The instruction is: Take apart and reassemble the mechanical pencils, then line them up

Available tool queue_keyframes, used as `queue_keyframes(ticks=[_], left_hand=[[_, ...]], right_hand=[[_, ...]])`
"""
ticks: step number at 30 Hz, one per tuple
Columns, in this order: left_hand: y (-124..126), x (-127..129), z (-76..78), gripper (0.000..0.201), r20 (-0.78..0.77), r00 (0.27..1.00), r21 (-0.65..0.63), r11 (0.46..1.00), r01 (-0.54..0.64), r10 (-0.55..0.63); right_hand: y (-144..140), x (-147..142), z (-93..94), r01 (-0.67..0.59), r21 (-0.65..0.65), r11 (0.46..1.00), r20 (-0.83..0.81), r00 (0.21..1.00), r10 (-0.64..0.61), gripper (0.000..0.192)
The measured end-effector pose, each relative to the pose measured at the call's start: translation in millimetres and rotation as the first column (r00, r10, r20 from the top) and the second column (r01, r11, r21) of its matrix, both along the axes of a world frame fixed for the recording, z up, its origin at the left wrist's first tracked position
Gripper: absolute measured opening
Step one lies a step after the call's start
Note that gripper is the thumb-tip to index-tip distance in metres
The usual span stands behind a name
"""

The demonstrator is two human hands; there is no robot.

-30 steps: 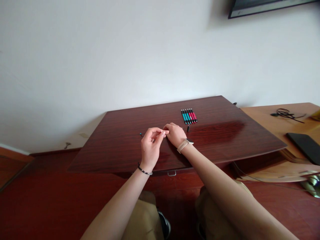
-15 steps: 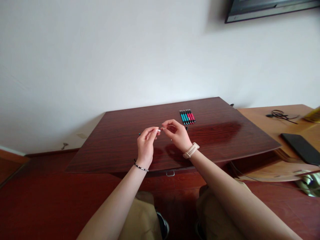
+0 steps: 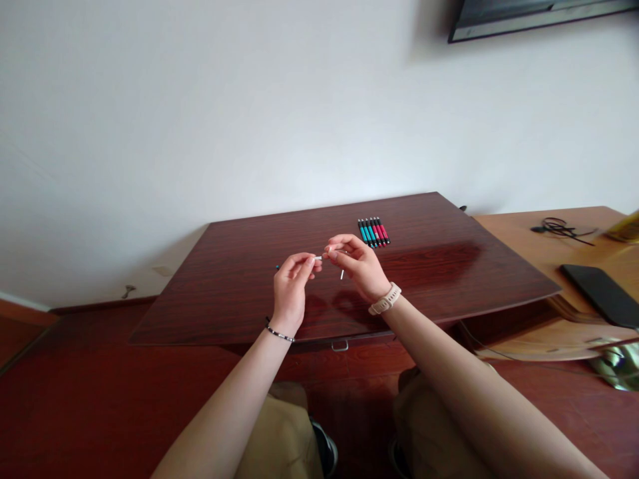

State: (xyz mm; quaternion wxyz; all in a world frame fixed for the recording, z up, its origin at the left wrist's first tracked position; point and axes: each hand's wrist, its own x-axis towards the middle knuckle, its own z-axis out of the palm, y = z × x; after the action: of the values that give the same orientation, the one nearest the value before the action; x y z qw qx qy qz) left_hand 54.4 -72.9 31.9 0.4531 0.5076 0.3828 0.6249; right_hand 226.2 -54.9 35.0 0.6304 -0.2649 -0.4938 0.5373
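Both hands are raised above the dark red-brown wooden surface [image 3: 449, 266], the left hand [image 3: 292, 289] and right hand [image 3: 357, 266] each with fingers pinched narrow on 1 end of a thin pale rod-like piece [image 3: 319, 257], probably so its ends can be worked in mid-air. At 1 o'clock from the hands, 6 teal-and-red pens with black ends [image 3: 373, 231] lie side by side in 1 neat row, and 1 small teal bit [image 3: 277, 267] lies at 9 o'clock, just beside the left hand.

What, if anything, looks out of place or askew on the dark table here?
Little stands out. One small teal piece lies alone near the left hand, apart from the tidy row of pens. Both hands pinch a thin white part above the table; the right hand also holds a thin white stick.
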Motion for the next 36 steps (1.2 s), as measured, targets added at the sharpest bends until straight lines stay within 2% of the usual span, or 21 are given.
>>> queue_keyframes(ticks=[4, 13, 24, 36], left_hand=[[1.4, 0.4, -0.8, 0.03, 0.001, 1.0, -0.002, 1.0, -0.018, 0.018], [0.6, 0.2, 0.1, 0.029, -0.032, 0.999, 0.004, 1.0, -0.028, 0.028], [-0.2, 0.3, -1.7, 0.028, -0.104, 0.994, 0.029, 0.999, -0.021, 0.024], [0.4, 0.1, -2.9, 0.031, -0.096, 0.994, 0.044, 0.998, -0.038, 0.042]], right_hand=[[-0.4, 0.6, -1.2, 0.004, -0.011, 1.0, 0.034, 0.999, -0.004, 0.041], [-4.0, -0.6, 1.3, 0.007, 0.075, 0.997, 0.15, 0.989, -0.018, 0.039], [-6.0, 1.0, 4.1, 0.023, 0.114, 0.993, 0.182, 0.982, -0.043, 0.037], [-3.5, 2.1, -0.1, 0.038, 0.153, 0.988, 0.21, 0.975, -0.07, 0.036]])
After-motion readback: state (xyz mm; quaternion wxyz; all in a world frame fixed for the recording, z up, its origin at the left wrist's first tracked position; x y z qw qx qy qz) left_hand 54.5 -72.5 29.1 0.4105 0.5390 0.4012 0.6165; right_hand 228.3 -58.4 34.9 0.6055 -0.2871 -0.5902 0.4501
